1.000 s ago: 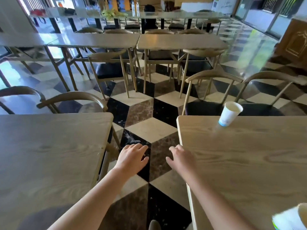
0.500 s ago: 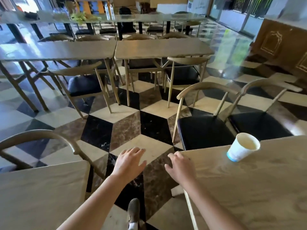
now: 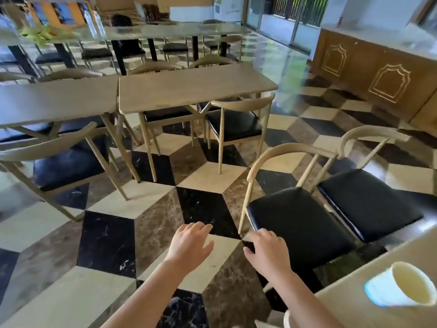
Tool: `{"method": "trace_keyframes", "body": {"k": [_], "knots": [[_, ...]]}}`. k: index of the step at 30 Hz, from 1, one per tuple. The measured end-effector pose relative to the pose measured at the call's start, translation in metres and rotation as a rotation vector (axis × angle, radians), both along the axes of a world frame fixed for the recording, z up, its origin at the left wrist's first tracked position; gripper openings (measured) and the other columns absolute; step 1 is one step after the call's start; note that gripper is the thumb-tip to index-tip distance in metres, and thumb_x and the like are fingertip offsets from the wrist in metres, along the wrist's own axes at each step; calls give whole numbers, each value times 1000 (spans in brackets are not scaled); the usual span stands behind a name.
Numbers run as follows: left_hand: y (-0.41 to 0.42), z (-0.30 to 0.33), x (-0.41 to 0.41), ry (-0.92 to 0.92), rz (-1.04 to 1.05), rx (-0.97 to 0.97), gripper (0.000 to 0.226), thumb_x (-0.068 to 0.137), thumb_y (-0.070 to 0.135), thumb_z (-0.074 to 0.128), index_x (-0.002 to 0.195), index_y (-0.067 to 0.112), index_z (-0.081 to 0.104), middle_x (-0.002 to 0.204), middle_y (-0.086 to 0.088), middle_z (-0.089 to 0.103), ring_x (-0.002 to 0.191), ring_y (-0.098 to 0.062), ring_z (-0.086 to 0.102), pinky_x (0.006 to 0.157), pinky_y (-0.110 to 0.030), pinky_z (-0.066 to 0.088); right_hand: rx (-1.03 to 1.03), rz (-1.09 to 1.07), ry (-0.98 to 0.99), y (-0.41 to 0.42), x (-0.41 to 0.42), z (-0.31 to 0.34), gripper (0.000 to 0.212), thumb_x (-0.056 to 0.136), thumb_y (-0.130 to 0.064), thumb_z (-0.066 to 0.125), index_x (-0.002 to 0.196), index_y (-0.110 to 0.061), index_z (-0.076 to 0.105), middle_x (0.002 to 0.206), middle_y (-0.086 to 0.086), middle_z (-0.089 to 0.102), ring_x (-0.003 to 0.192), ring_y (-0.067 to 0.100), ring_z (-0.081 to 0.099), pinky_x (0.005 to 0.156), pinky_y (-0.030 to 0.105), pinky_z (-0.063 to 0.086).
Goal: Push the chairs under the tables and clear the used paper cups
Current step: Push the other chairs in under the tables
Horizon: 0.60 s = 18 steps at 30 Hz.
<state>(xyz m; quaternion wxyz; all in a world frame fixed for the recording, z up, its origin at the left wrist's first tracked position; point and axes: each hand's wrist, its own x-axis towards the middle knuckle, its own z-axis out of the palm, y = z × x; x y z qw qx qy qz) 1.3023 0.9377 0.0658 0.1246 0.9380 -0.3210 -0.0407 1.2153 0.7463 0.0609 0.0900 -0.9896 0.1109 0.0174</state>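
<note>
Head view: both bare forearms reach forward over a floor (image 3: 208, 207) tiled in black, brown and cream diamonds. The left hand (image 3: 189, 245) hangs palm down above the tiles with its fingers spread loosely, holding nothing. The right hand (image 3: 267, 252) is also palm down and empty, fingers slightly curled; it sits at the front left corner of the nearest chair (image 3: 298, 221), though I cannot tell whether it touches the black seat.

That chair has a curved pale wooden back and stands pulled out from the near counter (image 3: 354, 301), whose light wood top shows at the lower right. A second chair (image 3: 369, 200) of the same kind stands just beside it to the right, also pulled out. A white paper cup (image 3: 399, 287) with a blue base band stands on the near counter at the lower right edge of the frame, well apart from both hands.

Across the aisle, 2 wooden counters (image 3: 189, 88) stand end to end with more chairs (image 3: 234, 124) partly tucked beneath them.
</note>
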Motion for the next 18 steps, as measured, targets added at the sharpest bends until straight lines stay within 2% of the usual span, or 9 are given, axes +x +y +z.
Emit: {"method": "trace_keyframes", "body": {"k": [6, 13, 18], "knots": [[-39, -17, 115, -11, -44, 1, 44, 90, 39, 49, 130, 21, 46, 123, 2, 59, 115, -16, 52, 101, -33, 36, -5, -47, -63, -35, 113, -8, 30, 89, -42, 55, 111, -22, 56, 104, -1, 63, 95, 18, 57, 78, 32, 46], [-92, 18, 262, -78, -69, 10, 41, 90, 40, 51, 127, 24, 48, 123, 1, 60, 114, -18, 54, 101, -37, 41, 30, -94, -142, -83, 258, 10, 33, 89, -40, 54, 114, -19, 59, 110, 2, 64, 105, 21, 57, 87, 36, 45], [-123, 29, 344, -116, -83, -5, 41, 86, 35, 56, 122, 18, 52, 117, -3, 63, 110, -21, 56, 100, -37, 39, -10, -130, -136, -113, 329, 19, 31, 89, -39, 54, 111, -18, 60, 106, 3, 64, 101, 21, 57, 86, 36, 46]]}}
